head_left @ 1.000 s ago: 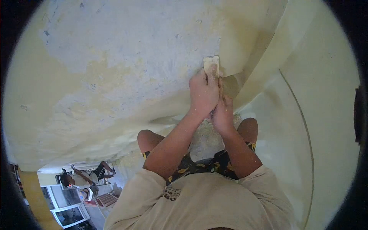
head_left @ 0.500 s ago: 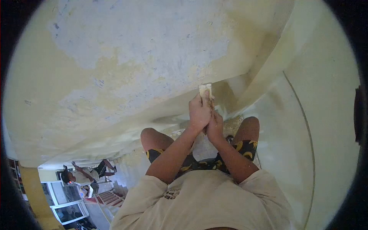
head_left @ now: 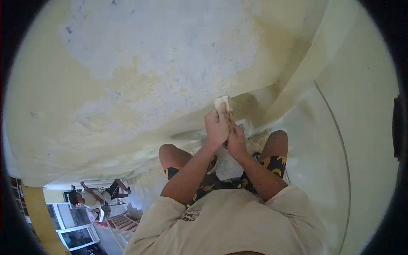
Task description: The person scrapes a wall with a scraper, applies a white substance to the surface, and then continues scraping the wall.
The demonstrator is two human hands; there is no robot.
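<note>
Both my hands are closed around a narrow scraper (head_left: pixel 221 100) with a flat, pale, dusty end and a brownish handle. Higher on the tool is my left hand (head_left: pixel 217 128), its fingers wrapped round it just below the pale end. My right hand (head_left: pixel 236 140) grips lower down, close against the left. Much of the handle is hidden by my fingers. The scraper's end is at the lower edge of the yellow wall (head_left: pixel 170 76), where a large whitish patch shows through the paint; whether it touches cannot be made out.
My bent knees (head_left: pixel 274 144) flank the hands. A pale wall (head_left: pixel 365 140) with a dark line stands at the right. At the far lower left, another person (head_left: pixel 91 199) is by a ladder (head_left: pixel 123 222), near white-framed windows (head_left: pixel 76 236).
The scraper and both my hands have shifted slightly left and down in view, and the scraper leans a little more to the left. My grip looks the same.
</note>
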